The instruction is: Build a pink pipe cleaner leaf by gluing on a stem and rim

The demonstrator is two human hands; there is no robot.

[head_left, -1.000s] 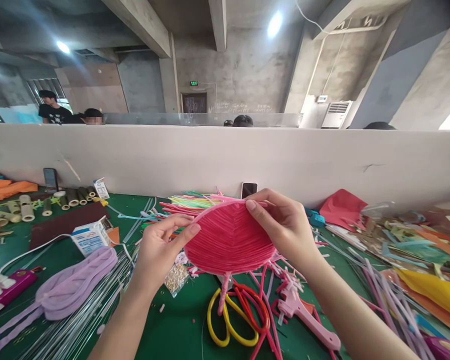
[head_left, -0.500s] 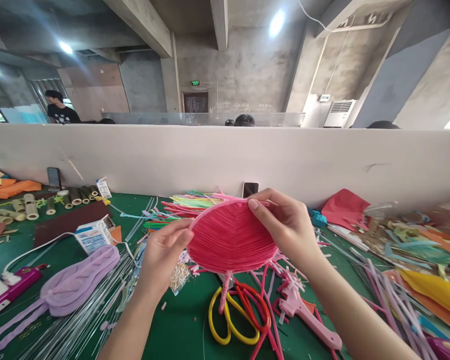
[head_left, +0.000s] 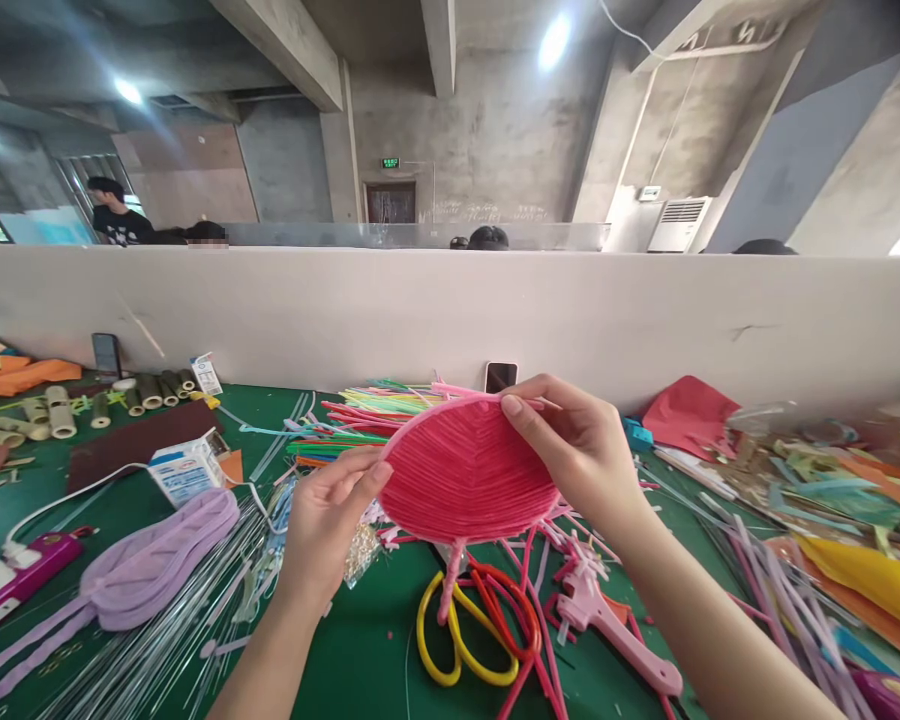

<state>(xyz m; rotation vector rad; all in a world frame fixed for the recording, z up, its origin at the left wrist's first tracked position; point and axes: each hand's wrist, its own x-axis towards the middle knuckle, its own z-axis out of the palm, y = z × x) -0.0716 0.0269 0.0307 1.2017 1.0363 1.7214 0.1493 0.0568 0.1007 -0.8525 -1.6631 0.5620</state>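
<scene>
A round, leaf-shaped fan (head_left: 461, 475) made of red-pink pipe cleaners, with a paler pink rim and a twisted pink handle pointing down, is held up over the table. My left hand (head_left: 337, 510) pinches its left edge between thumb and fingers. At its upper right rim, my right hand (head_left: 570, 440) grips with the thumb in front and the fingers behind. Below the handle lie yellow-handled scissors (head_left: 457, 660) and red-handled scissors (head_left: 525, 610). To their right rests a pink glue gun (head_left: 622, 635) among pink pipe-cleaner pieces.
On the green table (head_left: 367, 650), a lilac pipe-cleaner leaf (head_left: 157, 565) and metal wires (head_left: 165, 630) lie left. Coloured pipe cleaners (head_left: 367, 410) are heaped behind the fan. A phone (head_left: 501, 377) leans on the pale partition (head_left: 345, 310). Purple strips (head_left: 780, 590) lie right.
Both hands keep their hold on the fan, which has shifted very slightly to the right. Behind the partition at left, another head has come further into view.
</scene>
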